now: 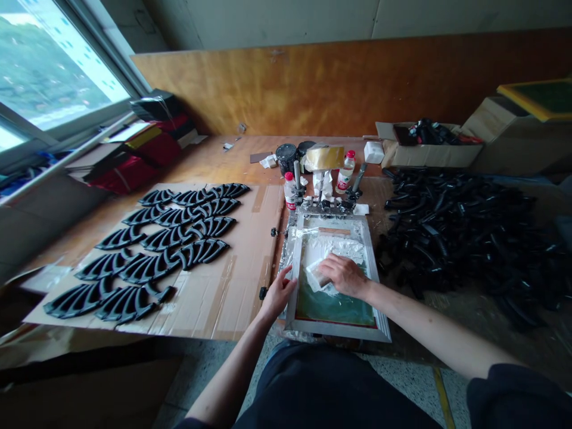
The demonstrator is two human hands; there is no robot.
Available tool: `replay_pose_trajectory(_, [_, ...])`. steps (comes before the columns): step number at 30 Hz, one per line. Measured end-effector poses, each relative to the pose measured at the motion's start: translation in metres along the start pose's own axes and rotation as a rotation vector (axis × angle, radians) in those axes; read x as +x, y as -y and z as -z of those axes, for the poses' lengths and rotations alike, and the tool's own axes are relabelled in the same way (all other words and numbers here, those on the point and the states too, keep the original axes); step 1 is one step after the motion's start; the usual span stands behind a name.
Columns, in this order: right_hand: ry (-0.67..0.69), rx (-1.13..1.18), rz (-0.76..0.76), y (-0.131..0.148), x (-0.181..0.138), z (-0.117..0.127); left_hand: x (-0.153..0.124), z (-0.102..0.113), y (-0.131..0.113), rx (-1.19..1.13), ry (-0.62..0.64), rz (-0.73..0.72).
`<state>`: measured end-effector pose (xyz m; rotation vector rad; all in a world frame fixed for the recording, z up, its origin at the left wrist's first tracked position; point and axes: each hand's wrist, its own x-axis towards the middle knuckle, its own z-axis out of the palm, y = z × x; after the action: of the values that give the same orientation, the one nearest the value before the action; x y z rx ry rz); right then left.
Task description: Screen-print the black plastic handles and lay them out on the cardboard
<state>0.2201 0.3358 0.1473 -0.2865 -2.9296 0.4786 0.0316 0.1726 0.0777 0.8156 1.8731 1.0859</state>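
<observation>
A silk-screen printing frame (381,298) with a metal rim and green mesh lies flat in front of me, held at its far end by a clamp (324,205). My right hand (346,275) is closed on a crumpled white wipe (316,279) and presses it on the mesh; whether it is cloth or paper, I cannot tell. White smears (344,247) cover the mesh's upper part, below a brown strip (334,231). At the frame's left rim, my left hand (277,293) rests with thumb and fingers apart, holding nothing.
Black fan-shaped plastic parts (149,265) lie in rows on cardboard (241,286) at left. A heap of black parts (447,232) fills the right side. Two red-capped bottles (345,173), a dark can (286,158) and an open box (420,156) stand behind the frame.
</observation>
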Motion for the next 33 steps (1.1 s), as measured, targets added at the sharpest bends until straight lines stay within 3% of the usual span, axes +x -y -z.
replay_pose_trajectory(3, [0.031,0.015,0.036,0.006,-0.010,-0.002,-0.002,0.001,-0.002,-0.022,-0.006,-0.002])
replay_pose_trajectory(6, [0.026,0.034,-0.002,0.005,0.002,0.010,-0.003,0.002,-0.008,-0.047,0.021,0.004])
replay_pose_trajectory(9, [-0.115,0.017,-0.160,-0.006,0.037,0.030,-0.009,0.009,-0.023,-0.103,0.065,0.007])
replay_pose_trajectory(12, [-0.265,0.019,-0.321,-0.036,0.055,0.059,-0.019,0.022,-0.053,-0.225,0.105,0.027])
replay_pose_trajectory(16, [-0.566,0.113,-0.601,-0.095,0.018,0.091,-0.024,0.035,-0.108,-0.363,0.047,-0.040])
replay_pose_trajectory(19, [-0.618,0.112,-0.783,-0.112,-0.022,0.075,-0.012,0.039,-0.151,-0.536,-0.005,-0.222])
replay_pose_trajectory(23, [-0.373,0.114,-0.645,-0.073,-0.035,0.005,0.008,0.033,-0.188,-0.711,0.044,-0.326])
replay_pose_trajectory(25, [-0.191,0.034,-0.563,-0.046,-0.027,-0.024,0.009,0.022,-0.183,-0.757,-0.023,-0.288])
replay_pose_trajectory(27, [-0.050,-0.025,-0.574,-0.024,-0.017,-0.038,0.000,0.004,-0.160,-0.759,-0.024,-0.139])
replay_pose_trajectory(28, [-0.023,-0.019,-0.612,-0.014,-0.013,-0.041,-0.007,-0.007,-0.144,-0.738,0.034,-0.024])
replay_pose_trajectory(30, [-0.019,0.044,-0.667,0.005,-0.009,-0.042,-0.024,-0.031,-0.110,-0.648,0.280,0.296])
replay_pose_trajectory(33, [-0.039,0.152,-0.542,0.035,-0.006,-0.046,-0.045,-0.061,-0.075,-0.775,0.391,0.473])
